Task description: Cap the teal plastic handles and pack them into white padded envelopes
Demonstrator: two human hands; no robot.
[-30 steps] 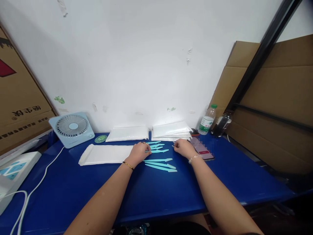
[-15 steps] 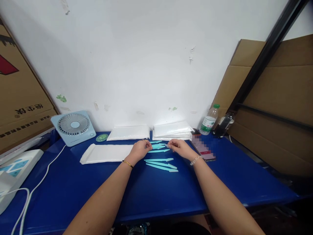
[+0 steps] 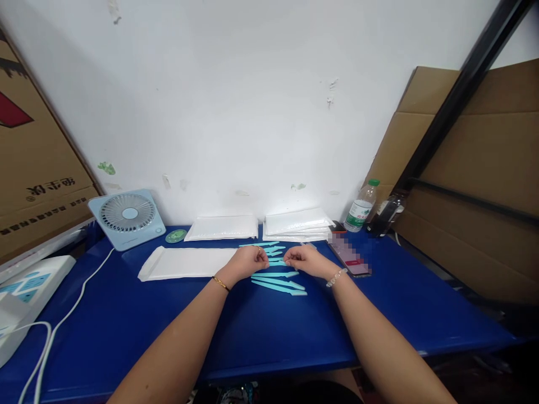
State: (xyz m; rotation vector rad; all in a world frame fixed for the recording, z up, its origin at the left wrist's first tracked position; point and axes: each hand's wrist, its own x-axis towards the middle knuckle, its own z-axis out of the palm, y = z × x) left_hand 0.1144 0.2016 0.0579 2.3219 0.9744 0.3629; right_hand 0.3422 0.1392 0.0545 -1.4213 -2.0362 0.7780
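Observation:
Several turquoise eyebrow razors (image 3: 280,284) lie on the blue table, some spread in a fan nearest me and others (image 3: 273,248) farther back between my hands. My left hand (image 3: 248,262) is closed, its thumb and fingertips pinching the handle end of one razor (image 3: 276,262) in the middle. At that razor's other end, my right hand (image 3: 306,260) also has its fingertips pinched together. Part of the held razor is hidden by the fingers. A small pale piece (image 3: 310,245) shows just behind my right hand. A white padded envelope (image 3: 185,262) lies beside my left hand.
Two piles of white padded envelopes (image 3: 221,228) (image 3: 297,223) rest against the wall. A blue fan (image 3: 129,216), green disc (image 3: 176,236) and power strip (image 3: 36,297) are leftward. A phone (image 3: 348,255), water bottle (image 3: 360,207) and dark bottle (image 3: 385,216) are rightward.
Both hands have come slightly nearer to me, from the back razors to one in the middle. The razors at the back now lie more spread out.

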